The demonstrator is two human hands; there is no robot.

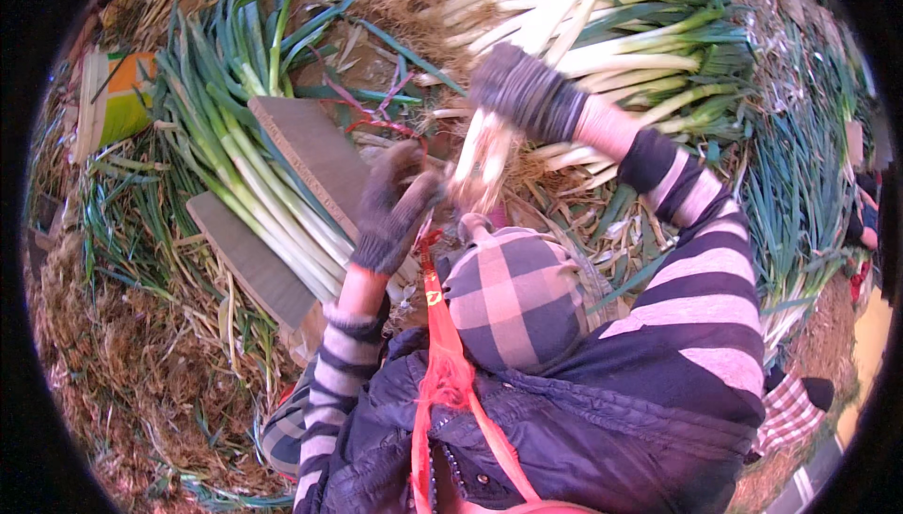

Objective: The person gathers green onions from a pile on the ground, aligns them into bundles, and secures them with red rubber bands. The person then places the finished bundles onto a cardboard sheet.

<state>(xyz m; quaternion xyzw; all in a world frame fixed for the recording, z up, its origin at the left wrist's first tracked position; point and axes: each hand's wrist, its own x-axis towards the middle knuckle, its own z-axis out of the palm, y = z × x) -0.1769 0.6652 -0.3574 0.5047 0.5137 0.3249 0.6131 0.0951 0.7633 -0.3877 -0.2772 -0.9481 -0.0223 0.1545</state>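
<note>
My right hand (529, 94), in a dark striped knit glove and blurred, is closed around several long white-stemmed green onions (480, 151). Their roots point down towards my knee, and their stems run up past the hand. To the left, my left hand (402, 200), in a dark brown knit glove, has its thumb and fingers apart beside those roots. Thin red string passes close to its fingers; whether they touch it is unclear. More green onions (264, 211) lie across two grey-brown boards (310, 154) left of that hand. Pink and red ties (381, 115) lie above it.
A large pile of green onions (635, 62) lies at the upper right, with more along the right edge. A green, orange and white container (127, 98) stands at far left. Root and leaf scraps (141, 352) cover the lower left. A red strap (444, 345) hangs over my chest.
</note>
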